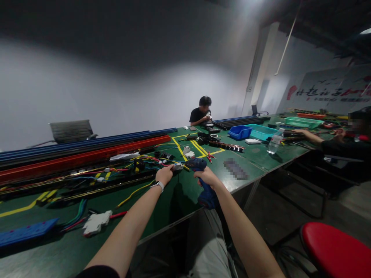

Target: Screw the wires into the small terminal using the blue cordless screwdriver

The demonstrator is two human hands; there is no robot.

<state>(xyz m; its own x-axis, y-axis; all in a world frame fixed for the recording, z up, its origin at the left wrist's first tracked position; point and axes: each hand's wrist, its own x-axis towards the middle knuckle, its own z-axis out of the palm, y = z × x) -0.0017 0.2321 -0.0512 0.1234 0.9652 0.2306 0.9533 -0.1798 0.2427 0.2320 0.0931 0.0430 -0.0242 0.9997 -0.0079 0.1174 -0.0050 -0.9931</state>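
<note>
My right hand (209, 178) is wrapped round the handle of a blue cordless drill (197, 163), its nose pointing left. Closed on a small white-and-grey block (177, 166), my left hand (164, 175) keeps it just in front of the drill's tip. Whether the tip touches the block I cannot tell. A yellow wire (135, 194) lies below my left hand. Beyond the drill are a white breaker-like module (188, 152) and red-handled pliers (210, 156). Another white module (97, 223) with red wires lies nearer, left of my left forearm.
Long red (139, 145) and blue rails (116, 137) line the green table (174, 208). A blue bin (240, 132), teal tray (261, 132) and water bottle (275, 143) stand to the right. One person (198, 114) sits opposite, another at right. A red stool (336, 247) is beside me.
</note>
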